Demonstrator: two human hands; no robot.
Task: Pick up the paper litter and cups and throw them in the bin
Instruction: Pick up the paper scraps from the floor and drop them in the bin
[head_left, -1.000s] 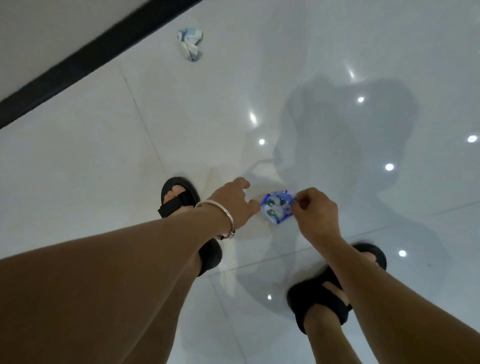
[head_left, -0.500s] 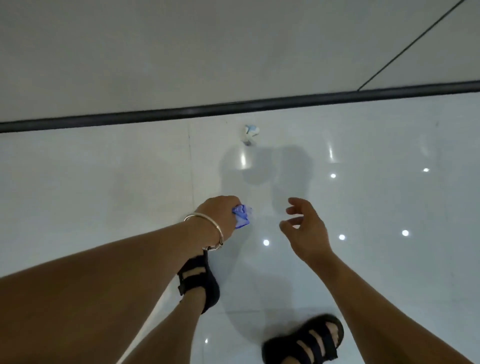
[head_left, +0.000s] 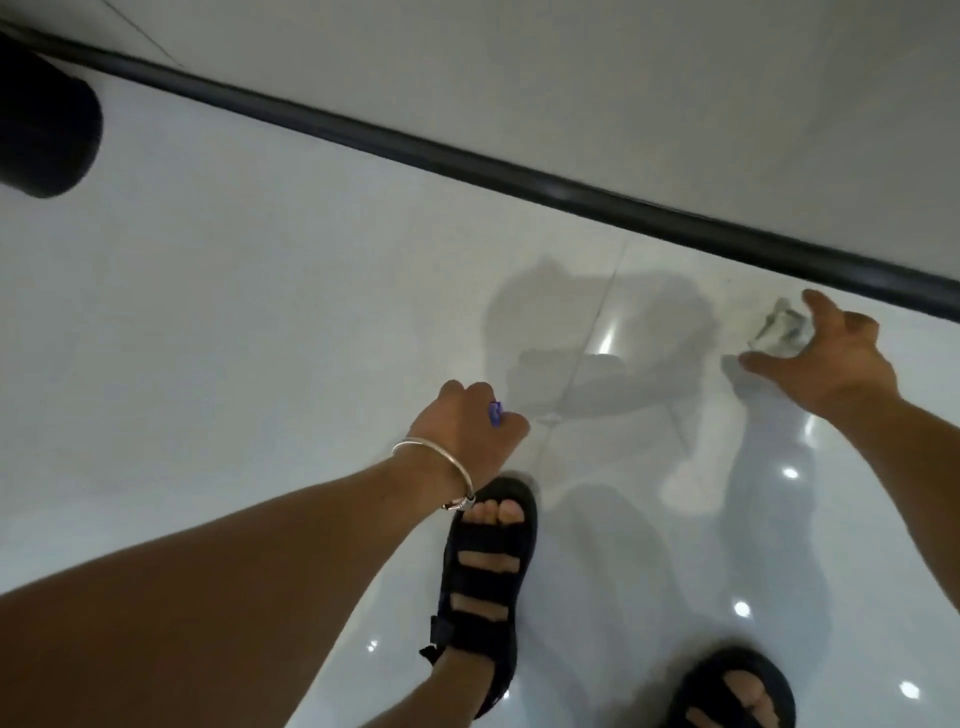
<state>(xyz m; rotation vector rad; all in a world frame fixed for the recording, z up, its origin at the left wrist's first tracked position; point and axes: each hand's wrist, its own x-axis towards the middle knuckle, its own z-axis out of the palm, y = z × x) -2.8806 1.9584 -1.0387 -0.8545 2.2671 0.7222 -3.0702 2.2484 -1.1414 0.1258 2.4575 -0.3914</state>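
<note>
Left hand (head_left: 467, 421) is fisted around a blue crumpled wrapper (head_left: 495, 414); only a sliver shows between thumb and fingers. A silver bangle (head_left: 436, 470) sits at that wrist. Right hand (head_left: 826, 358) is spread wide, palm down, empty, reaching forward and to the right.

Next target: a crumpled paper scrap (head_left: 779, 327), pale with blue-grey print, on the floor (head_left: 260, 322). It sits just ahead of the right palm, inside the arc between thumb and fingers, not visibly touching yet. Blurred, so no clear long axis; looks like a roughly round wad. Right hand is clearly nearer; left is well apart and already loaded. Judgement: a straight close-down with the right hand should get it.

Surroundings: black baseboard strip (head_left: 519, 166) runs diagonally just beyond the scrap, with the wall above. Little room behind the wad, so a push forward could pin it against the strip. Nothing lies between hand and paper. Black sandals (head_left: 485, 582) are below, well clear. A dark cylinder (head_left: 41, 130) at the far left may be the bin; can't tell for sure.
</note>
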